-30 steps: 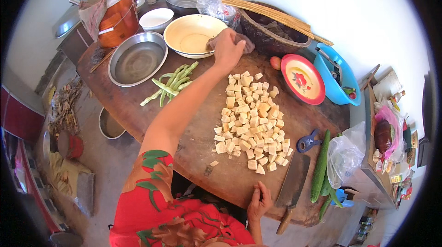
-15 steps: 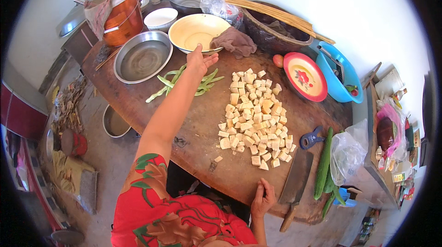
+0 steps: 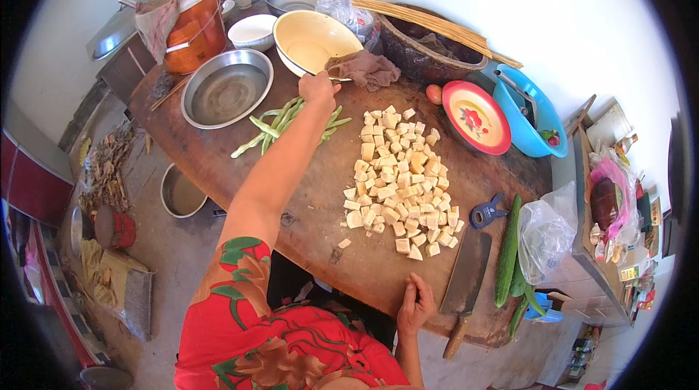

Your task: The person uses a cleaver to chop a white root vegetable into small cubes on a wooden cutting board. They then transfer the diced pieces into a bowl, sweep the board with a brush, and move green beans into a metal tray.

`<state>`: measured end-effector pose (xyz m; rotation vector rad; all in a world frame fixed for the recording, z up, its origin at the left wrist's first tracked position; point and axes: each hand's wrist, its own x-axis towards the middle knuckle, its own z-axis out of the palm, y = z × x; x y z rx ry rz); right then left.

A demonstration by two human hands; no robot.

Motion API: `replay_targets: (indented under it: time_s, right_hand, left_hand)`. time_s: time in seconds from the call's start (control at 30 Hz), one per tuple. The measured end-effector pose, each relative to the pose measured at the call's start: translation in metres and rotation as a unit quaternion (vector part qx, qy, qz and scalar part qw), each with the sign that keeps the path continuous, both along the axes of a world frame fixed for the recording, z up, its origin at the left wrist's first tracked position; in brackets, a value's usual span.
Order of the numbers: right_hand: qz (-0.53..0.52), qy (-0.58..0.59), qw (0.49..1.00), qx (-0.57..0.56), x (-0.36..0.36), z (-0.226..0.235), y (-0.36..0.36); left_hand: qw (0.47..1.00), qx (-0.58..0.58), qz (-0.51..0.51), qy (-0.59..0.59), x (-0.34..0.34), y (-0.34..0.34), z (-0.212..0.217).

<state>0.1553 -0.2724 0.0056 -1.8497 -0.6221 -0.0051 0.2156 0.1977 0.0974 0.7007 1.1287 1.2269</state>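
Note:
My left hand (image 3: 319,89) reaches far across the table. Its fingers are closed on the near rim of a cream enamel basin (image 3: 309,33), which sits tilted. A brown cloth (image 3: 368,70) hangs over the basin's right rim and lies on the table. Green bean pods (image 3: 277,124) lie under and beside my left forearm. My right hand (image 3: 415,303) rests by the table's front edge, fingers curled, with nothing visible in it. A cleaver (image 3: 470,273) lies just right of it. A pile of pale cut cubes (image 3: 400,179) spreads over the middle of the table.
Left of the basin stand a metal basin (image 3: 195,115) of water, a white bowl (image 3: 251,30) and an orange bucket (image 3: 196,33). To the right are a red-rimmed plate (image 3: 477,117), a blue basin (image 3: 524,139), a peeler (image 3: 488,212), cucumbers (image 3: 507,252) and a plastic bag (image 3: 546,241).
My left hand has gone from spread fingers at the basin to a closed grip on its rim. The basin has shifted slightly and tilted. My right hand remains near the table edge.

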Motion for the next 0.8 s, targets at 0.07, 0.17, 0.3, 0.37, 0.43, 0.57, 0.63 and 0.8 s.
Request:
replay_targets:
  time_s: [0.07, 0.17, 0.3, 0.37, 0.43, 0.57, 0.63, 0.8]
  right_hand:
    - [0.0, 0.003, 1.0, 0.002, -0.001, 0.0, 0.0]
    - [0.001, 0.001, 1.0, -0.004, -0.001, -0.001, -0.001]
    - [0.005, -0.006, 1.0, 0.013, 0.001, -0.007, -0.002]
    - [0.006, -0.012, 1.0, 0.018, 0.002, -0.008, -0.001]
    - [0.005, -0.015, 1.0, 0.017, 0.002, -0.008, -0.001]
    - [0.003, -0.007, 1.0, 0.013, 0.001, -0.009, -0.003]
    - [0.007, -0.004, 1.0, 0.011, 0.002, -0.009, -0.003]
    - [0.021, -0.004, 1.0, 0.0, 0.003, -0.01, -0.004]
  left_hand:
    - [0.996, 0.051, -0.01, 0.072, -0.005, 0.002, -0.002]
    - [0.986, 0.139, 0.004, 0.095, -0.009, 0.002, -0.007]
    - [0.925, 0.301, 0.034, 0.229, -0.017, 0.026, -0.021]
    - [0.898, 0.33, 0.053, 0.285, -0.025, 0.045, -0.019]
    - [0.881, 0.342, 0.047, 0.323, -0.033, 0.051, -0.005]
    - [0.83, 0.403, 0.079, 0.378, -0.048, 0.047, 0.03]
    - [0.833, 0.389, 0.096, 0.381, -0.057, 0.052, 0.04]
    - [0.922, 0.354, 0.069, 0.142, -0.08, 0.061, 0.056]
